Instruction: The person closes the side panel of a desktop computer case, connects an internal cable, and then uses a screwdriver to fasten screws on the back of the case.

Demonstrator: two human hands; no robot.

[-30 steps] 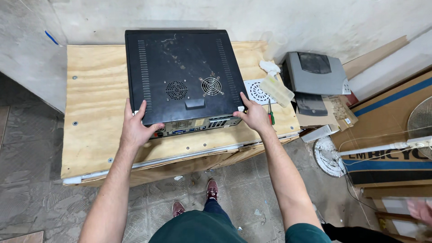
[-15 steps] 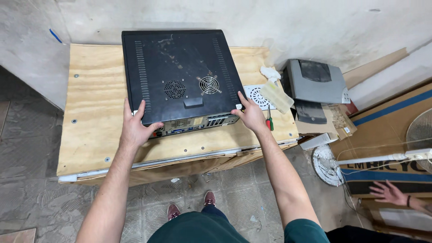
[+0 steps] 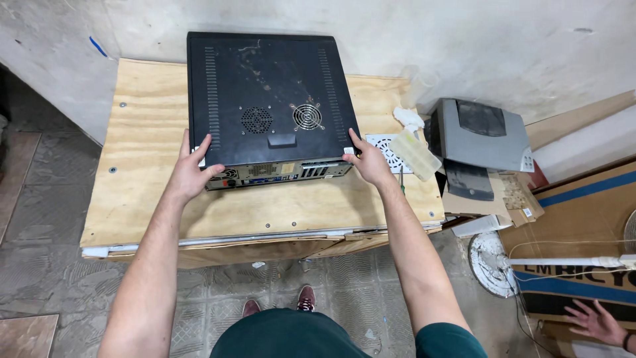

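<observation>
Plywood bench (image 3: 146, 199) carries everything I'm working on; it runs out under and past both hands. Black computer case (image 3: 268, 99) lies flat on it, side panel up with two round fan grilles, rear port panel facing me, spanning the gap between my hands and reaching away from them to the wall. Grey printer (image 3: 483, 136) sits off the bench, well out beyond my right hand, on flattened cardboard. White round-grilled vent cover (image 3: 386, 149) lies just beyond the right hand, with a translucent plastic container (image 3: 414, 152) resting across its far edge. Left hand (image 3: 192, 174) is spread wide, palm pressed on the case's near left corner, fingers on the top panel, thumb by the rear edge. Right hand (image 3: 370, 164) is likewise open, fingers splayed against the near right corner. Neither hand closes around it. Another person's hand (image 3: 599, 323) shows low, far past my right arm.
</observation>
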